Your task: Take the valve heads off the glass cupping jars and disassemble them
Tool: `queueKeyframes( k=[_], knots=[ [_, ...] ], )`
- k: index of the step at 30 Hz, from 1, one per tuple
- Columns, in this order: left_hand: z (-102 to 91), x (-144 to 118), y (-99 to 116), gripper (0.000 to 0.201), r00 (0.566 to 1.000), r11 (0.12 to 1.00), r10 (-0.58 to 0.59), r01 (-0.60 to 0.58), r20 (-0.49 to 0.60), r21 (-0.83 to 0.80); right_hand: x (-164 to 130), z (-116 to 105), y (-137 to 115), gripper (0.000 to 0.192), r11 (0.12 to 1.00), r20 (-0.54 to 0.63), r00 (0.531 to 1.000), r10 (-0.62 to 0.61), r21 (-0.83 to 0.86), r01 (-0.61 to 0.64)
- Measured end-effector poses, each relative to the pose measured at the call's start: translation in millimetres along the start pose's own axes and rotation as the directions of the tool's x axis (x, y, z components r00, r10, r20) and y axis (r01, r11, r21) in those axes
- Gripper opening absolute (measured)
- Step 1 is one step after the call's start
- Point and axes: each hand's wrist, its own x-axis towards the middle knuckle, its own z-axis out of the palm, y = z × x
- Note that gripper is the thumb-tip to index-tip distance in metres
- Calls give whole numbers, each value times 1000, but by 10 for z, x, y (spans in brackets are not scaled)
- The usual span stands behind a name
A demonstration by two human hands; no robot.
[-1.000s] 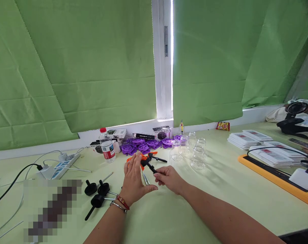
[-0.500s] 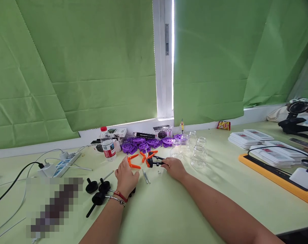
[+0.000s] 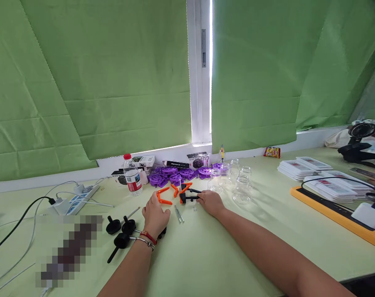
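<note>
**Two bare hands at work on small orange and black parts on a pale green table**

Centrally, the right hand lies low on the table with its fingers closed around the end of a small black part with an orange piece, which lies on the table and points away to that hand's left. Just beyond that part lie two more orange clips. Between the two hands, a few thin metal pins lie side by side on the table, and a tiny screw lies just in front of the right hand's fingers.

The left hand rests on the table with its fingers curled down; whether it grips anything cannot be told. An orange V-shaped clip lies touching or just beyond its fingertips. A red cord and a metal bangle circle its wrist. To the left of that wrist lie three black knobs with rods.

Farther beyond both hands, purple round parts are heaped by the window ledge, with a water bottle to their left and clear glass jars to their right. Well to the left of the left hand sits a white power strip with cables. Well to the right of the right hand are stacks of white booklets and an orange tray.
</note>
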Motion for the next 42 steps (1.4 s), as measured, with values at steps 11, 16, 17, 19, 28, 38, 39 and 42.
queueKeyframes(
  k=[11, 16, 17, 19, 28, 38, 39, 42],
  knots=[
    [-1, 4, -7, 74, 999, 1000, -12, 12, 36, 5, 66, 10, 54, 24, 1000, 7, 1000, -4, -25, 4],
    [-18, 3, 0, 74, 998, 1000, -23, 23, 51, 6, 119, -23, 20, 26, 1000, -37, 999, 18, 1, -18],
    [-20, 3, 2, 74, 998, 1000, -25, 24, 55, 6, 140, -26, 29, 27, 999, -46, 998, 41, 5, -41],
    [-19, 6, 5, 75, 998, 1000, -24, 24, 60, 5, 186, -23, 64, 29, 995, -59, 993, 99, 11, -98],
    [3, 11, 3, 74, 998, 1000, -18, 17, 62, 16, 338, 114, 199, 25, 957, -14, 957, 290, 35, -289],
    [-36, 74, -81, 70, 983, 987, -154, 148, 102, 64, 305, 201, 218, 23, 965, 28, 966, 257, 40, -258],
    [-25, 84, -99, 69, 981, 986, -162, 157, 108, 54, 300, 198, 214, 23, 967, 29, 968, 250, 38, -251],
    [24, 119, -158, 66, 973, 981, -191, 192, 127, -1, 285, 194, 202, 23, 972, 34, 972, 232, 31, -233]
  ],
)
